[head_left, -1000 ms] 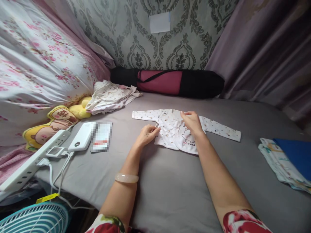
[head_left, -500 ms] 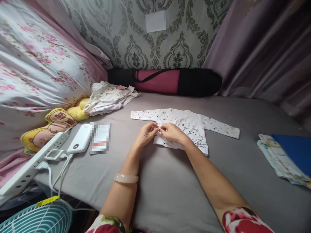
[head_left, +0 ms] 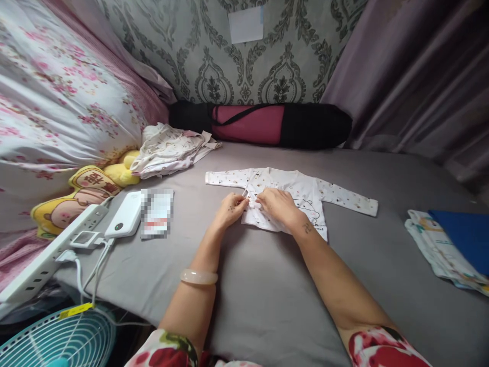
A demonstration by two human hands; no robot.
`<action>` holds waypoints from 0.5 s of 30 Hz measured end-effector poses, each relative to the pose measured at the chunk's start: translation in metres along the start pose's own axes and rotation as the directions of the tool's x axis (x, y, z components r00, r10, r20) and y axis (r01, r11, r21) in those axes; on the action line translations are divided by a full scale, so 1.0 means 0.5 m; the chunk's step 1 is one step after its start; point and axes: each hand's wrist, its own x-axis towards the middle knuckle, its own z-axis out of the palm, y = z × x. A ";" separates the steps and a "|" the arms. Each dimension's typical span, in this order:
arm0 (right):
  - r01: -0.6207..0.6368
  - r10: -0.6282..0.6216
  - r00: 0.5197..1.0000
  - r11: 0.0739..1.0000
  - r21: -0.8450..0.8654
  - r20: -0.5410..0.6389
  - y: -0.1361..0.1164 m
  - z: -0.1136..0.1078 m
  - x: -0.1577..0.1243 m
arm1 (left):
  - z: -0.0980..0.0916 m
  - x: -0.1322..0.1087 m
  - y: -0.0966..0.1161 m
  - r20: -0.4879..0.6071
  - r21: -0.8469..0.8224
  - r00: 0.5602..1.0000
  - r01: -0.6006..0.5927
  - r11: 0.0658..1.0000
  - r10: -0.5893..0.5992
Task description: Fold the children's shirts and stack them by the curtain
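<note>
A small white baby shirt (head_left: 280, 178) with a printed animal lies spread on the grey sheet, both sleeves stretched out sideways. My left hand (head_left: 232, 209) is closed in a pinch on a thin white tie string (head_left: 245, 191) at the left side of the shirt front. Close beside it, my right hand (head_left: 278, 206) pinches the tie too, its fingertips bent down over the cloth. A small bunch of white tie shows between the two hands. My right hand and wrist cover part of the animal print.
A clothes pile (head_left: 168, 150) and yellow plush toy (head_left: 72, 201) lie at left, near a power strip (head_left: 82, 229), white power bank (head_left: 124, 216) and fan (head_left: 61, 339). A black and pink bag (head_left: 252, 125) lies along the wall. Folded cloths (head_left: 431, 252) sit at right.
My right hand has turned, its knuckles now higher and the wrist more in view. White tie shows more between my hands. The whole view has shifted slightly.
</note>
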 end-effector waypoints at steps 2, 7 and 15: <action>-0.012 0.011 1.000 0.999 0.052 0.017 0.016 -0.015 -0.002 | -0.001 0.000 -0.005 -0.002 -0.019 1.000 0.008 1.000 -0.008; -0.009 0.005 1.000 0.983 0.185 0.022 0.045 -0.020 -0.003 | -0.003 -0.001 -0.009 -0.006 -0.040 1.000 0.023 0.999 -0.023; 0.038 -0.054 0.992 0.990 0.139 0.115 0.019 0.013 0.003 | 0.005 0.002 -0.002 -0.012 0.050 1.000 0.005 0.999 -0.005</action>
